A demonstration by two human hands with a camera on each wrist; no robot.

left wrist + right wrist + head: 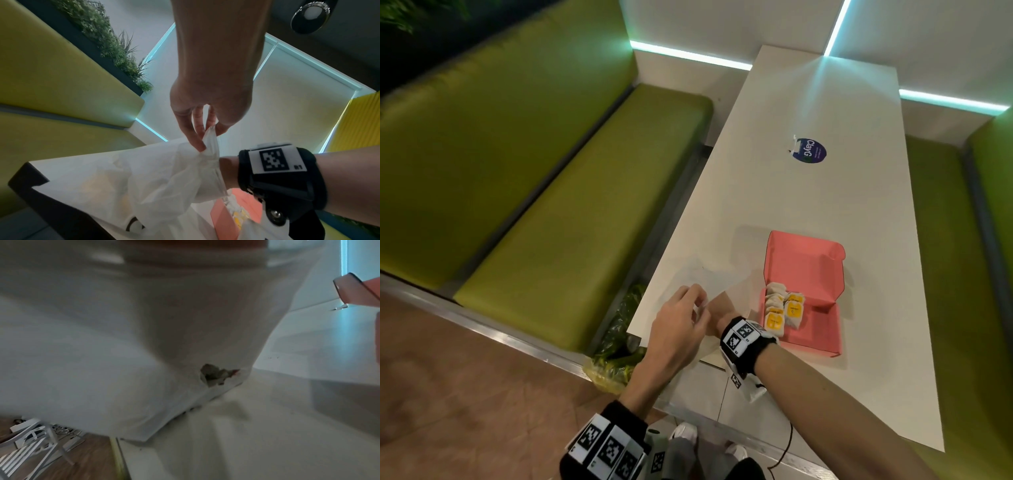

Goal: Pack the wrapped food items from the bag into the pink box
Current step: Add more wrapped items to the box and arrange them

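Note:
A white plastic bag [703, 279] lies near the table's left edge; in the left wrist view the bag [156, 177] is crumpled. My left hand [697, 305] pinches its gathered rim and holds it up, thumb against fingertips [202, 147]. My right wrist [741, 337] enters the bag's mouth, and the right hand is hidden inside. The right wrist view shows only blurred white film with a small torn hole [216, 375]. To the right stands the open pink box [822, 329], with several wrapped food items [784, 310] packed along its left side.
The white table [808, 192] carries a round blue sticker [810, 150]. Green benches [571, 219] flank it on both sides. A clear bag of greens [619, 342] lies on the floor below the table's corner. A white chair [30, 449] stands further off.

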